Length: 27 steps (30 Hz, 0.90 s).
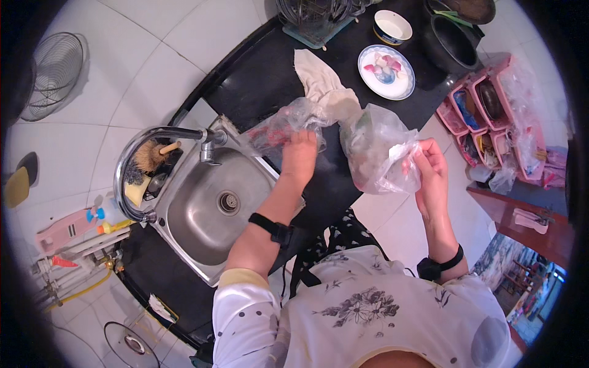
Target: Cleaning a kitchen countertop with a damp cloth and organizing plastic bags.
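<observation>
My left hand (301, 149) is on a clear plastic bag (280, 126) with red contents, at the counter edge beside the sink; its fingertips are hidden in the film, so the grip cannot be told. My right hand (428, 161) pinches the gathered rim of a second clear plastic bag (370, 156), which holds something pale with a bit of green at its top. A beige cloth (322, 85) lies crumpled on the dark counter behind both bags. Farther back, a blue-rimmed plate (395, 92) bears pink and white pieces, perhaps peeled shallots or garlic.
Left of the bags is a steel sink (198, 207) with a curved faucet (120, 170). A white bowl (392, 26), a black wok (453, 43) and a dish rack (317, 34) stand at the back. Pink storage bins (494, 110) are at the right.
</observation>
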Each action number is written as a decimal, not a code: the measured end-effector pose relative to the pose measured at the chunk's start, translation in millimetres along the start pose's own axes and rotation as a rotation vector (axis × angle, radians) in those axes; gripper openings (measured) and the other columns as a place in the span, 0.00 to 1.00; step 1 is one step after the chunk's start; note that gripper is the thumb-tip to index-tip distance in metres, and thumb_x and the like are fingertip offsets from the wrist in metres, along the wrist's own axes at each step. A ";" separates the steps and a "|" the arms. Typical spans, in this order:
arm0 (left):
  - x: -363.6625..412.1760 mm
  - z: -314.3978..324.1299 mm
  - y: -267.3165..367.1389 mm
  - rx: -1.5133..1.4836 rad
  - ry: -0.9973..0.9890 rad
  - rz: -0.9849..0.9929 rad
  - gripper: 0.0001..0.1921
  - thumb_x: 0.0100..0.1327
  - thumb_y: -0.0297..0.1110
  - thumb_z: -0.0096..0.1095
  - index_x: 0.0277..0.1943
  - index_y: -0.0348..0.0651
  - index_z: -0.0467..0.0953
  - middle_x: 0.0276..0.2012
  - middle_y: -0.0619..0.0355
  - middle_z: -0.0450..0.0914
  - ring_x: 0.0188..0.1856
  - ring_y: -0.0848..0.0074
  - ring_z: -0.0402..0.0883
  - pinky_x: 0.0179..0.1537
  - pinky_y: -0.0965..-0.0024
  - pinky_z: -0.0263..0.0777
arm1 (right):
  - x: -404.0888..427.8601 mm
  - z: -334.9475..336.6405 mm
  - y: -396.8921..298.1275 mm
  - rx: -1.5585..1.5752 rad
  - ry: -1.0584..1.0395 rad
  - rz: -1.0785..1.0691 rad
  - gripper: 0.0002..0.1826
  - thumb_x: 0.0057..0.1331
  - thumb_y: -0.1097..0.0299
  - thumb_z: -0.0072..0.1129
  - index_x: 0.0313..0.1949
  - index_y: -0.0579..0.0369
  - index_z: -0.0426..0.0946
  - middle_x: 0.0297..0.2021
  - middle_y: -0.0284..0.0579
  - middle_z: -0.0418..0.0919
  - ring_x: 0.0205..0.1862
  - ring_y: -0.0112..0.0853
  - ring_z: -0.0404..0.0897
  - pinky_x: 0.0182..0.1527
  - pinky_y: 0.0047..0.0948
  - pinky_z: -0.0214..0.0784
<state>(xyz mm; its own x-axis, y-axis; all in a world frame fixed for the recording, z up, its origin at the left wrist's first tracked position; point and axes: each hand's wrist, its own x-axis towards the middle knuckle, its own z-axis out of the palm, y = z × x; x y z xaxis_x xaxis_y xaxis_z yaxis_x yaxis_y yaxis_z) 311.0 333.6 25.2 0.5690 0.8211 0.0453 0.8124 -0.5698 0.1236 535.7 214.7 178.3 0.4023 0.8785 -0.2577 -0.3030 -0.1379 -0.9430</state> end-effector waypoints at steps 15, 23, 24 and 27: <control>-82.5 -139.6 -86.8 -1.185 0.338 -0.710 0.22 0.67 0.29 0.56 0.62 0.40 0.63 0.58 0.54 0.66 0.47 0.77 0.76 0.42 0.72 0.74 | 15.0 10.1 7.5 0.036 -0.040 0.056 0.03 0.70 0.72 0.49 0.36 0.56 0.69 0.30 0.37 0.75 0.29 0.21 0.72 0.34 0.20 0.66; -84.2 -110.1 -34.2 -0.634 0.449 -0.544 0.24 0.58 0.38 0.68 0.53 0.36 0.70 0.47 0.49 0.75 0.48 0.61 0.75 0.49 0.62 0.69 | 16.9 18.5 14.3 0.045 -0.052 0.078 0.03 0.70 0.73 0.49 0.36 0.56 0.68 0.31 0.37 0.76 0.30 0.21 0.73 0.35 0.21 0.67; -70.9 -105.4 -31.1 -0.490 0.536 -0.421 0.26 0.56 0.40 0.70 0.53 0.37 0.70 0.46 0.48 0.75 0.49 0.58 0.74 0.51 0.59 0.68 | 17.5 19.4 15.7 0.042 -0.065 0.089 0.03 0.70 0.73 0.49 0.36 0.56 0.68 0.32 0.37 0.76 0.30 0.22 0.74 0.35 0.21 0.68; -18.3 -99.4 -19.3 -0.622 0.509 -0.330 0.29 0.54 0.44 0.70 0.54 0.37 0.70 0.46 0.47 0.76 0.51 0.54 0.73 0.54 0.56 0.65 | 13.1 15.4 20.7 0.028 -0.069 0.094 0.03 0.69 0.73 0.49 0.36 0.55 0.68 0.32 0.37 0.76 0.29 0.22 0.75 0.34 0.21 0.69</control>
<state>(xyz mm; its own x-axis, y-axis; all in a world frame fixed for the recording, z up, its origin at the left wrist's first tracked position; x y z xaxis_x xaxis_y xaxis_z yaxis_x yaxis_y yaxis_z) 272.4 332.9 120.5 0.0693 0.9409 0.3315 0.6242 -0.3001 0.7213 521.4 230.4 158.6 0.3112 0.8916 -0.3288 -0.3607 -0.2093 -0.9089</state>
